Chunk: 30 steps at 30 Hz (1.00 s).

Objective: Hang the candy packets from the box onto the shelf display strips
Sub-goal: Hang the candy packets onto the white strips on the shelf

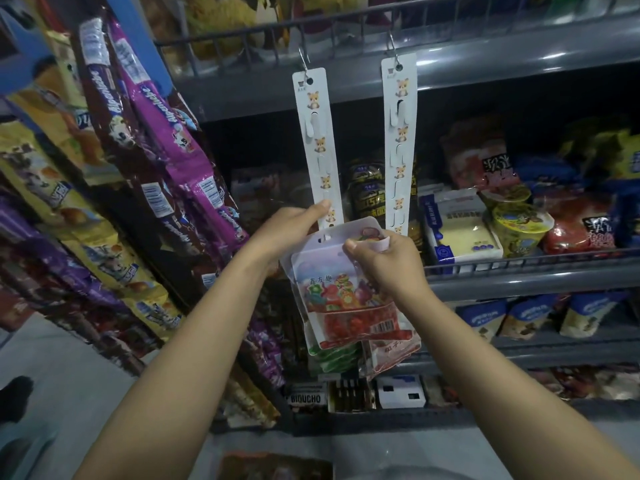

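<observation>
So on my feed both hands are up at the left strip [320,147], one of two white card strips hooked onto the wire rail of the top shelf [485,57]. The right strip [398,140] hangs just beside it, bare as far down as I can see.

Left hand [294,225] is curled round the left strip near its bottom end, forefinger lying across the card. Right hand [384,265] pinches the top corner of a packet [332,271], thumb on the front, fingers curled behind. The packet's header with its hang slot sits right against the strip's lower end; can't tell if it's actually hooked on. More packets [349,355] hang below, overlapped behind it.

Purple and brown candy bags [156,133] hang along the left edge of the rack. Cups and pouches [519,223] sit on the middle shelf behind the strips.
</observation>
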Tool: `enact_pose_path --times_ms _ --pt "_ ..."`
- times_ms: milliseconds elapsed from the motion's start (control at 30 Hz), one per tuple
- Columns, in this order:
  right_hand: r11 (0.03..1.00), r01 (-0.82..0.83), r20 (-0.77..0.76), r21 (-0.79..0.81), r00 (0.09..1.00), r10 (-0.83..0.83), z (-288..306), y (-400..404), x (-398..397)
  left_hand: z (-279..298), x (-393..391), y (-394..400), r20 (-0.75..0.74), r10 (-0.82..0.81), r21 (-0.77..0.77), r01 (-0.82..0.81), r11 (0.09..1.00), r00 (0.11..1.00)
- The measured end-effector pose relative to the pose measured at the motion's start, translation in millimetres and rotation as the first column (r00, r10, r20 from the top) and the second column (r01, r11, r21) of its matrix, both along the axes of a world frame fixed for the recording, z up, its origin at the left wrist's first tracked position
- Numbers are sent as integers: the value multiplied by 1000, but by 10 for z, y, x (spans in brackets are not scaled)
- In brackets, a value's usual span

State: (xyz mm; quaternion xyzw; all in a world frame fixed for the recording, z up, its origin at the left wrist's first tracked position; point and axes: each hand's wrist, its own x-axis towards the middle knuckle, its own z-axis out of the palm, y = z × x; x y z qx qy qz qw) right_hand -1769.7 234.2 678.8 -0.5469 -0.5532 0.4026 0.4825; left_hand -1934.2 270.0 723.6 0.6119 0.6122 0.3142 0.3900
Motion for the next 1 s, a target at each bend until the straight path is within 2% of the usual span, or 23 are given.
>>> enact_pose_path --times_ms 233,567,800,900,1000 --pt "999 8 -73 -51 997 -12 28 43 -69 93 -21 3 -77 -21 0 22 1000 997" --pt "988 -6 -227 -154 974 -29 -1 97 21 118 -21 26 -102 -69 35 73 997 992" --pt "977 -25 -160 -212 987 -10 -153 137 21 3 -30 26 -97 -87 92 96 991 991" --pt "982 -53 -91 -179 995 37 -206 146 36 -114 -96 -1 -134 -137 115 153 981 981" --pt "990 -53 -4 -134 999 53 -250 135 72 -203 -108 -14 -146 -62 188 89 978 987"
